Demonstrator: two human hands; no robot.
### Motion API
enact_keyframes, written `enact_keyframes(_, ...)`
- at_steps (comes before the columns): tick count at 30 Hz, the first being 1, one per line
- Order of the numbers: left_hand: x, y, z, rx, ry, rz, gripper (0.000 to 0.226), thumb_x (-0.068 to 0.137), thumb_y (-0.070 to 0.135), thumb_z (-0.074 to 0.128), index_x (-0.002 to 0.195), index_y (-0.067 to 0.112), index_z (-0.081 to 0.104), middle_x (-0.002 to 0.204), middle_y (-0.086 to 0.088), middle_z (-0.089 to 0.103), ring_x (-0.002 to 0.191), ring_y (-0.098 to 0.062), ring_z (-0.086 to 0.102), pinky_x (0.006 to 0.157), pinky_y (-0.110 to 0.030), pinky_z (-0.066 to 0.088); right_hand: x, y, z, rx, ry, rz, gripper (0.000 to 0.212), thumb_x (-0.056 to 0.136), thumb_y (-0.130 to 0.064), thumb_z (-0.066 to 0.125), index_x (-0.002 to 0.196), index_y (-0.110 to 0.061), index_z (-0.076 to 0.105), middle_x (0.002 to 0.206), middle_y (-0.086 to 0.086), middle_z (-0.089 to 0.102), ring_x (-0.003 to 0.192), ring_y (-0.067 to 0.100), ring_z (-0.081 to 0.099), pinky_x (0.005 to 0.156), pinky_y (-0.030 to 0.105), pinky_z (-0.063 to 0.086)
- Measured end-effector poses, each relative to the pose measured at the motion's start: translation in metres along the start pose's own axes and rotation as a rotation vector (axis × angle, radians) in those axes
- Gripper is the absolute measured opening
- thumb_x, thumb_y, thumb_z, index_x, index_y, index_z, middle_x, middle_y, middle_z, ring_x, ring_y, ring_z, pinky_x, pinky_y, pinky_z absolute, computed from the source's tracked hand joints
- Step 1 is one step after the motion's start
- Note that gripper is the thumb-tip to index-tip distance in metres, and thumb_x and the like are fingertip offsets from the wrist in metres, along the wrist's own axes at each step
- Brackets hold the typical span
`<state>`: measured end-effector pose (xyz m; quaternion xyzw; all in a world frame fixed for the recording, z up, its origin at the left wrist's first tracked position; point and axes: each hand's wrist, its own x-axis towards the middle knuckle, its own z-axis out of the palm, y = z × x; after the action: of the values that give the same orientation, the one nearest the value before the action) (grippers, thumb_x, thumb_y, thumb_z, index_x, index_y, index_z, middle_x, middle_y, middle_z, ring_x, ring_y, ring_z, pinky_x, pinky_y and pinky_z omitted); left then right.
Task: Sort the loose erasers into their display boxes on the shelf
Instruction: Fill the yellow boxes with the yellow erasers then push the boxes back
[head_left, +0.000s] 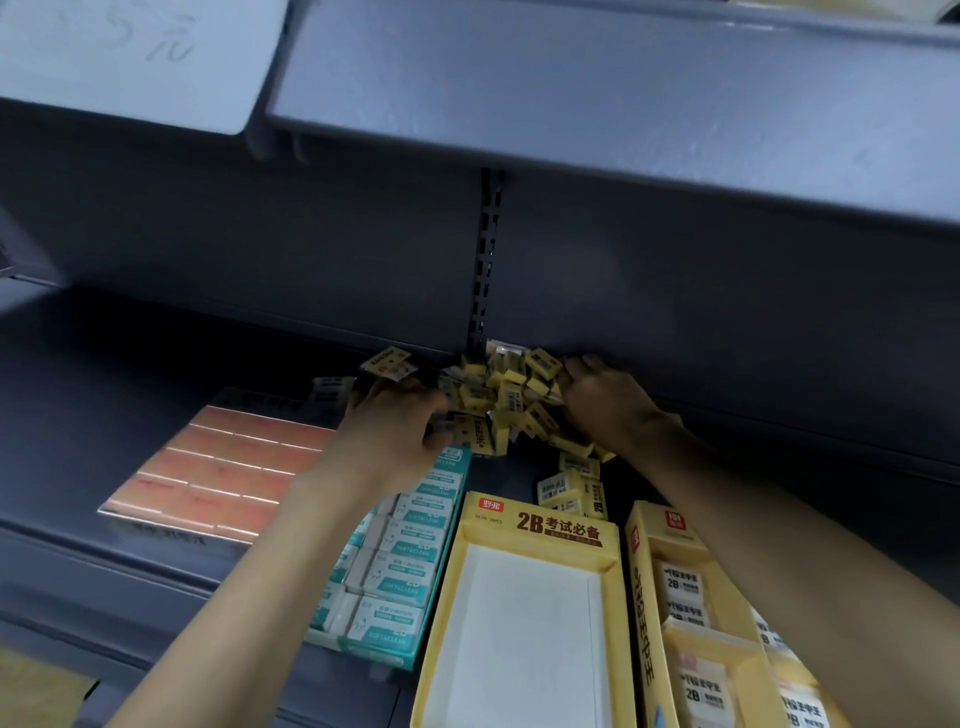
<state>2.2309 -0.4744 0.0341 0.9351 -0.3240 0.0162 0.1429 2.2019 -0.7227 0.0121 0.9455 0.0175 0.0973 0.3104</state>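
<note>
While both hands flank the pile (498, 400) at the shelf's back, the left hand (400, 426) curls into it and the right hand (602, 400) cups it; the empty box (519, 597) lies directly toward the person.

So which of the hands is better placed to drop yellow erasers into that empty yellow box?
Probably the right hand. It rests on the pile of yellow erasers, and the empty yellow box lies on its side. The left hand sits over the teal box.

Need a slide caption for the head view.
Both hands gather the yellow eraser pile behind an empty 2B display box.
</note>
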Motion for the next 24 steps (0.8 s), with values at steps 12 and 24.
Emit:
enact_keyframes(12,0.016,-0.001,-0.008,-0.025,0.046,0.073,0.027,0.091,0.035,0.051,0.115,0.024,0.056,0.118,0.001,0.054,0.113,-0.022,0.049,0.097,-0.039,0.037,-0.017,0.017,0.000,-0.057,0.130,-0.062,0.046,0.060,-0.019,0.078,0.101,-0.001,0.066,0.067,0.009,0.067,0.065,0.026,0.065,0.066,0.032,0.048)
enact_keyframes(24,0.039,0.003,-0.007,-0.008,0.048,0.156,0.034,0.093,0.027,0.050,0.127,0.022,0.050,0.128,-0.003,0.055,0.117,-0.024,0.049,0.087,-0.029,0.036,-0.043,0.023,-0.013,0.022,0.305,-0.042,0.048,0.059,-0.006,0.065,0.106,0.000,0.068,0.085,0.016,0.068,0.071,0.033,0.067,0.055,0.035,0.055)
